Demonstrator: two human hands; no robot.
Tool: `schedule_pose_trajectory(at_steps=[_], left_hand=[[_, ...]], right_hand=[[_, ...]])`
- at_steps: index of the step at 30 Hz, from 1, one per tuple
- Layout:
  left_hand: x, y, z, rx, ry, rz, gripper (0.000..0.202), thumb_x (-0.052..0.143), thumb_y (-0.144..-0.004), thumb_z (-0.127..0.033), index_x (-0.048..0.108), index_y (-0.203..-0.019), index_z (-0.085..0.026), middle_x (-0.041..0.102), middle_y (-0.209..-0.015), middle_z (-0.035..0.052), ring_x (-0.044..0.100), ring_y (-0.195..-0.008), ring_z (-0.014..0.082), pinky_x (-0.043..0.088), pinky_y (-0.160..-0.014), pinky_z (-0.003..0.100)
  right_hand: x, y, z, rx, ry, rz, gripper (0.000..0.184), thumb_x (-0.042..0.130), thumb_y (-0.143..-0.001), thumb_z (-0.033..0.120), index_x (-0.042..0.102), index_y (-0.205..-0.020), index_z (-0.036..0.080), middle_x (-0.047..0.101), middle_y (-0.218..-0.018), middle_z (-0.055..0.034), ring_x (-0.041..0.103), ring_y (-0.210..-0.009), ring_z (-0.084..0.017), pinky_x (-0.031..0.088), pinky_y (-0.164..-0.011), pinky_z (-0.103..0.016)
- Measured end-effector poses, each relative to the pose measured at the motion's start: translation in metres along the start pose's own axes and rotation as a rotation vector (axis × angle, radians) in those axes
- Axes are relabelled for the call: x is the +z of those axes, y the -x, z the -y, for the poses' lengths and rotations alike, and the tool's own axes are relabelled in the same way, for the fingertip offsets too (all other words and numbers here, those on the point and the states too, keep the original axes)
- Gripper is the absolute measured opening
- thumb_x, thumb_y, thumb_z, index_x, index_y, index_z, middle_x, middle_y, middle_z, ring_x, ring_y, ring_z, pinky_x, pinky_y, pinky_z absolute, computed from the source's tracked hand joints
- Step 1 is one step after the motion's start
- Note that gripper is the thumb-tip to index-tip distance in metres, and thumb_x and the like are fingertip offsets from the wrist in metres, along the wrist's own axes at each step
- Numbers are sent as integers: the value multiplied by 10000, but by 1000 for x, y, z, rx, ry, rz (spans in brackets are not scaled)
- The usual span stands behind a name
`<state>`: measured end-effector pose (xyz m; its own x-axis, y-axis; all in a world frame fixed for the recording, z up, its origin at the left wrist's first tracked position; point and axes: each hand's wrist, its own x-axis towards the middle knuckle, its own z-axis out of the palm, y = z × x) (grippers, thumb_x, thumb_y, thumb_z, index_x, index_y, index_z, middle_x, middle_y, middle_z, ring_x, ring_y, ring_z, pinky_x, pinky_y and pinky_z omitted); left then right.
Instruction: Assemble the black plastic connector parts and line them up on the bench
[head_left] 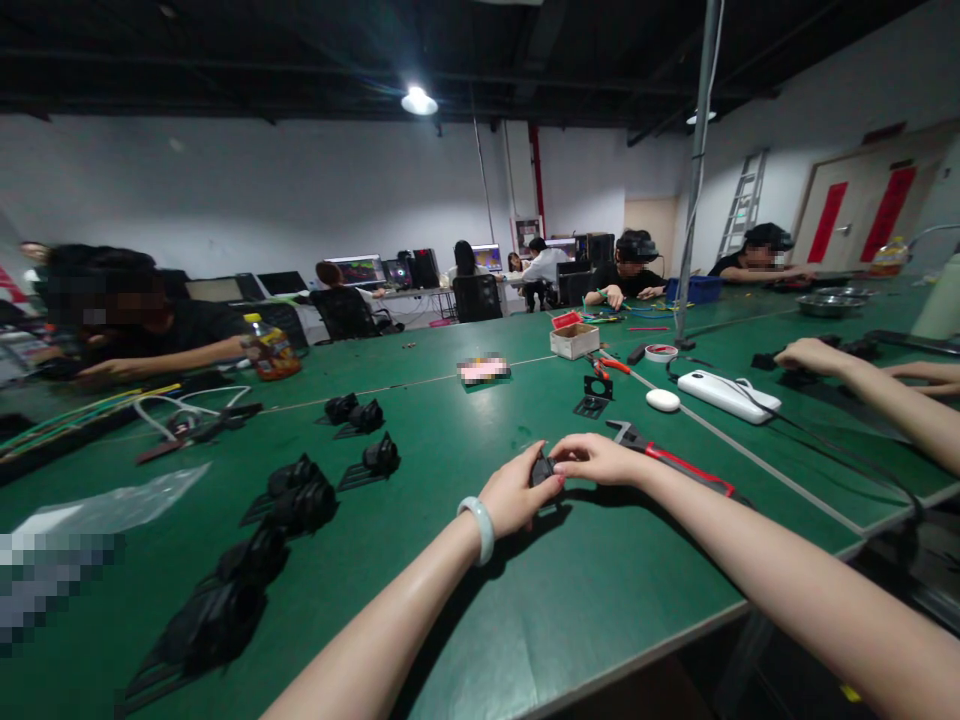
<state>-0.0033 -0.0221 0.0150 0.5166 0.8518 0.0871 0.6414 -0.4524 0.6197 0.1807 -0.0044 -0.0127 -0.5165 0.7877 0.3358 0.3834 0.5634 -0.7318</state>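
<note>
Over the green table [480,600] both of my hands meet on one small black part [541,468]. My left hand [517,490], with a pale bangle [480,530] on its wrist, wraps its fingers and thumb round the part. From the other side the fingers of my right hand [596,460] pinch it; they hide much of its shape. Close to my right forearm lies a wrench with red-and-black handles [675,462]. A black bracket with a round hole [596,393] stands just beyond my hands. Several black bracket-like parts [300,495] sit in a row to the left.
Behind my hands are a small box [574,340], orange-handled pliers [611,364], a tape roll [661,353], a white oval object [663,400] and a white power bank-like block [727,395] with a cable. A bottle [271,350] stands left. Co-workers' hands [814,355] are at the right. A pole [694,180] rises behind.
</note>
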Motion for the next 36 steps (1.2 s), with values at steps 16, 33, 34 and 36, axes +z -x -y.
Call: schedule_pose_trajectory(at_steps=[16, 33, 34, 36], left_hand=[[2, 2, -2, -8, -1, 52, 572, 427, -751, -477, 284, -1244, -225, 593, -944, 73, 500, -369, 75, 376, -320, 182], [4, -2, -2, -1, 45, 59, 534, 432, -750, -456, 323, -1219, -225, 578, -948, 63, 466, -335, 49, 372, -310, 179], [4, -2, -2, 0, 46, 56, 531, 436, -749, -450, 327, -1216, -223, 578, -948, 63, 467, -336, 48, 372, -309, 176], [5, -2, -3, -2, 40, 47, 531, 445, -745, -443, 328, -1214, -223, 571, -973, 65, 463, -336, 43, 371, -307, 171]], right_hand=[[5, 4, -4, -7, -206, -60, 381, 620, -653, 374, 505, -931, 141, 559, -854, -40, 528, -745, -137, 422, -651, -256], [-1, 2, -5, 0, -184, -61, 282, 565, -706, 356, 548, -881, 136, 563, -821, -35, 521, -760, -144, 417, -684, -268], [-2, 2, -6, -2, -206, -52, 285, 567, -706, 350, 540, -894, 138, 559, -824, -33, 520, -764, -143, 417, -686, -268], [-3, 2, -7, -12, -262, -29, 296, 582, -696, 330, 522, -918, 144, 550, -835, -27, 517, -776, -139, 418, -695, -267]])
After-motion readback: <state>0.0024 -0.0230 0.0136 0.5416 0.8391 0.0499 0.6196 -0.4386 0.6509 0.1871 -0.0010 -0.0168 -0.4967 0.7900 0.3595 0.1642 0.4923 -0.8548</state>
